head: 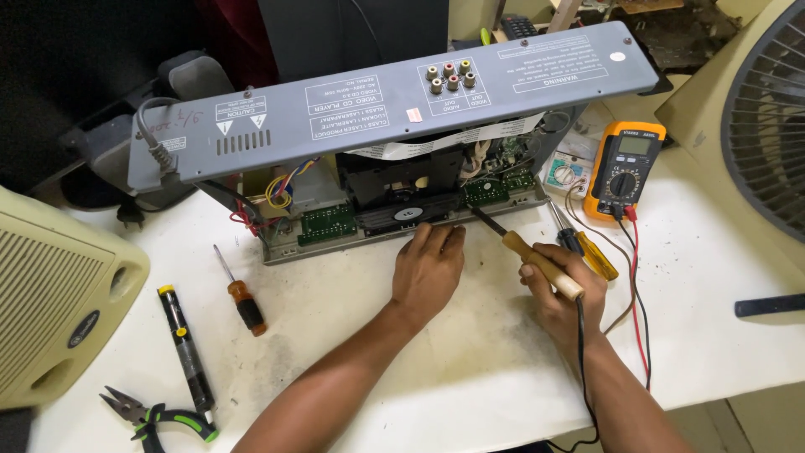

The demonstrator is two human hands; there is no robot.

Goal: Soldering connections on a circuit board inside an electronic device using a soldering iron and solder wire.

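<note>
An opened disc player (394,109) stands on its front edge on the white bench, its grey back panel facing up and green circuit boards (329,221) showing below. My left hand (429,267) rests palm down with its fingertips on the player's lower edge beside the black disc tray. My right hand (560,294) grips a soldering iron (537,261) by its wooden handle. The iron's dark tip points up-left at the small green board near the player's right corner. Its black cord runs down past my wrist.
An orange multimeter (625,168) with red and black leads sits at the right, a yellow-handled screwdriver (585,245) beside my right hand. Left lie an orange-handled screwdriver (241,295), a desoldering pump (186,352) and green pliers (159,415). A beige speaker (50,302) and a fan (771,109) flank the bench.
</note>
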